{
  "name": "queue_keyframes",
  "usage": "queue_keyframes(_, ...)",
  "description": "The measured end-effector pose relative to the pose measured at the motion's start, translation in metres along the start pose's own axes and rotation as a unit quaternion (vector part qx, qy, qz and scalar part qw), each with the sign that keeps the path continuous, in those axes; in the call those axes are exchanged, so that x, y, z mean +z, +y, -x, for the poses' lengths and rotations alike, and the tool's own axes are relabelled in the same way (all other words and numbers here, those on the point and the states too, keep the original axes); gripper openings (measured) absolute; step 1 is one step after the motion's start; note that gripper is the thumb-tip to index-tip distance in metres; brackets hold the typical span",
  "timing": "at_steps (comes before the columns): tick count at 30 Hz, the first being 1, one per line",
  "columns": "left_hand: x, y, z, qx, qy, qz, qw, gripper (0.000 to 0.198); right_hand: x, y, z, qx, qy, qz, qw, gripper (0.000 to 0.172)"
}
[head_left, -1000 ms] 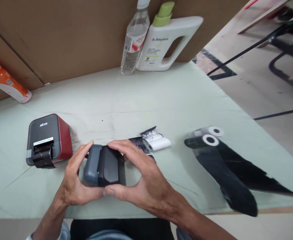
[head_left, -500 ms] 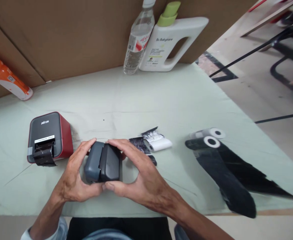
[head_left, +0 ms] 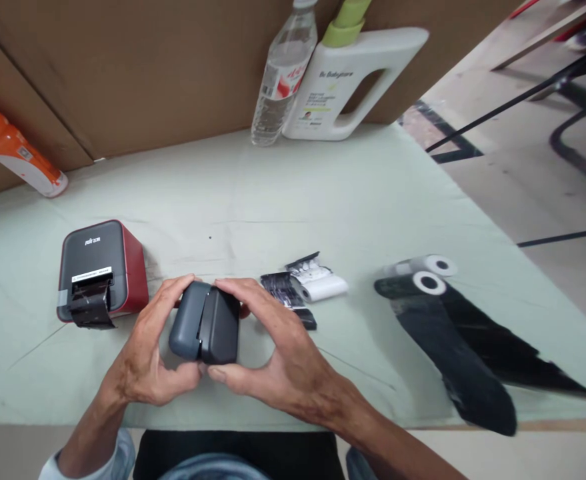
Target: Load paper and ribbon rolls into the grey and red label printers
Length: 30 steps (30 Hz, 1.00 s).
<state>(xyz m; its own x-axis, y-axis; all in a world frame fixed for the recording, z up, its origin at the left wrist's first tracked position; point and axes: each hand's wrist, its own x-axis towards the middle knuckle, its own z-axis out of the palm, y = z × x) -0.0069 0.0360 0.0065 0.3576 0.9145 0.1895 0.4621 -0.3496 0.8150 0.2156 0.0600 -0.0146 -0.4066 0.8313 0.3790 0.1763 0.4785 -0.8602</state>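
Note:
Between my two hands is a small portable printer (head_left: 221,327), blue-grey on its left half and black on its right, with a narrow slot across the middle. My left hand (head_left: 147,360) grips its left side, fingertips at the far edge and thumb at the near edge. On the right side, my right hand (head_left: 287,353) holds it the same way, with the thumb along the near edge. The undersides of both hands' grip are hidden. To the left stands a red and black label printer (head_left: 100,267), a strip of black paper (head_left: 93,308) hanging from its slot.
Right of my hands lie a small white paper roll (head_left: 325,288) and crumpled black-printed paper (head_left: 279,288). Farther right are a white roll (head_left: 440,265) and an unrolled black roll (head_left: 453,360). A water bottle (head_left: 283,80), white detergent jug (head_left: 343,93) and orange bottle (head_left: 17,150) stand at the back.
The portable printer has tilted slightly between my hands, and the two thumbs sit a little farther apart. The whole view has shifted slightly.

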Motion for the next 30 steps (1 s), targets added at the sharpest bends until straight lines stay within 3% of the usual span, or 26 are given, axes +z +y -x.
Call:
queue_keyframes(13,0.001,0.002,0.005,-0.004,-0.043,-0.008,0.999,0.101,0.006,-0.001,0.007,0.009,0.022,0.028,0.999,0.076)
queue_keyframes(30,0.007,0.003,0.009,-0.01,-0.041,-0.021,0.999,0.106,0.005,-0.002,0.012,0.021,0.02,0.025,0.999,0.077)
